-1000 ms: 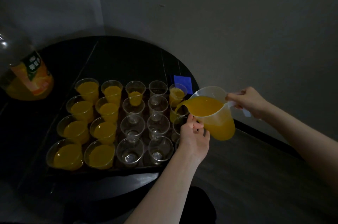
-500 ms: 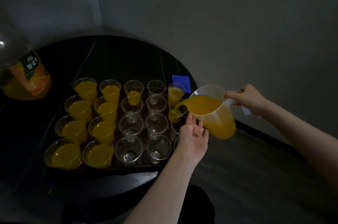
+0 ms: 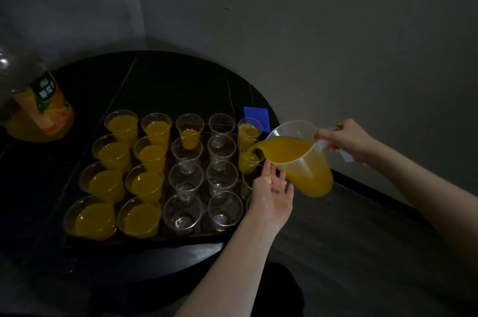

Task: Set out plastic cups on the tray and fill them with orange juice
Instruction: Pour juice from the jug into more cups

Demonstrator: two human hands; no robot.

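A dark tray (image 3: 144, 240) on the black round table (image 3: 168, 83) carries several clear plastic cups in rows. The two left columns hold orange juice (image 3: 144, 182); the middle columns stand mostly empty (image 3: 184, 206). My right hand (image 3: 346, 139) grips the handle of a clear jug (image 3: 302, 159) tilted left, its spout pouring juice into a cup (image 3: 249, 159) in the right column. My left hand (image 3: 271, 192), fingers straight, touches the underside of the jug by the spout and hides the nearer right-column cups.
A large orange juice bottle (image 3: 38, 109) stands at the left edge of the table. A blue square (image 3: 256, 115) lies behind the tray at the right. Grey walls close in behind; dark floor lies to the right.
The juice level in the right-column cup under the spout has risen. Both hands and the jug stay nearly where they were.
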